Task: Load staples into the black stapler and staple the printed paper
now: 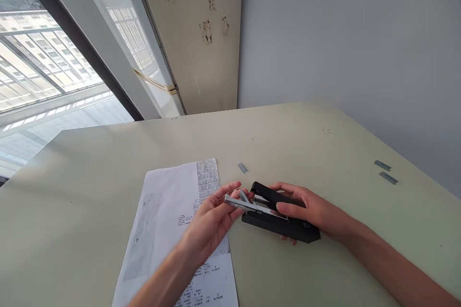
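Note:
A black stapler (284,224) lies on the pale green table (306,144), its top swung open and its shiny metal staple channel (252,204) exposed. My right hand (309,208) is wrapped over the stapler's body and grips it. My left hand (212,218) reaches in from the lower left, its fingertips pinching the front end of the metal channel. Under my left hand lies a printed sheet of paper (169,220).
A short strip of staples (242,168) lies just beyond the stapler. Two more staple strips (385,171) rest near the table's right edge. A window and a door frame stand at the left, a grey wall behind the table.

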A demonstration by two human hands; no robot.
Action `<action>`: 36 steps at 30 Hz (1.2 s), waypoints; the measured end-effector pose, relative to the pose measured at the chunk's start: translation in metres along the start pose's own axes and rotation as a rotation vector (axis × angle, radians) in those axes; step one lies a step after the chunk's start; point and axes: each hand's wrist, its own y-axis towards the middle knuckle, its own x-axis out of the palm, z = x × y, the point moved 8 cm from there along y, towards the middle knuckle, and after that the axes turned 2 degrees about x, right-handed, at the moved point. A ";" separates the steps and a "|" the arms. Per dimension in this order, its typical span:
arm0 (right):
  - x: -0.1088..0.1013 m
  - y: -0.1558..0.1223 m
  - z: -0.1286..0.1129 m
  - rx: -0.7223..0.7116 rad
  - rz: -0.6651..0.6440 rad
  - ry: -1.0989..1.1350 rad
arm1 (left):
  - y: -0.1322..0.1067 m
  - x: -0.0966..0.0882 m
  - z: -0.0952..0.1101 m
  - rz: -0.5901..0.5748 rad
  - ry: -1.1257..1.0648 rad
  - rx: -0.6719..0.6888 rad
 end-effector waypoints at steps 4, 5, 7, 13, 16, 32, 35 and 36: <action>0.001 -0.003 -0.003 -0.010 -0.021 -0.027 | -0.004 0.002 0.004 0.002 0.090 0.035; 0.001 -0.004 -0.003 -0.011 -0.019 -0.034 | -0.004 0.001 0.005 0.016 0.093 0.040; 0.001 -0.004 -0.003 -0.019 -0.018 -0.048 | -0.004 -0.003 0.008 0.050 0.097 0.058; -0.008 -0.005 -0.012 -0.186 0.149 -0.276 | -0.001 -0.012 0.031 0.147 0.023 0.158; -0.015 -0.007 -0.017 -0.290 0.304 -0.435 | 0.000 -0.017 0.037 0.211 -0.074 0.158; -0.006 -0.020 -0.033 -0.808 0.579 -0.990 | -0.006 -0.001 0.030 0.109 -0.083 0.061; 0.004 -0.033 -0.042 -0.947 0.618 -1.043 | -0.011 0.014 0.024 -0.003 -0.060 0.028; 0.010 -0.036 -0.045 -0.976 0.626 -1.062 | -0.014 0.020 0.022 -0.046 -0.046 0.022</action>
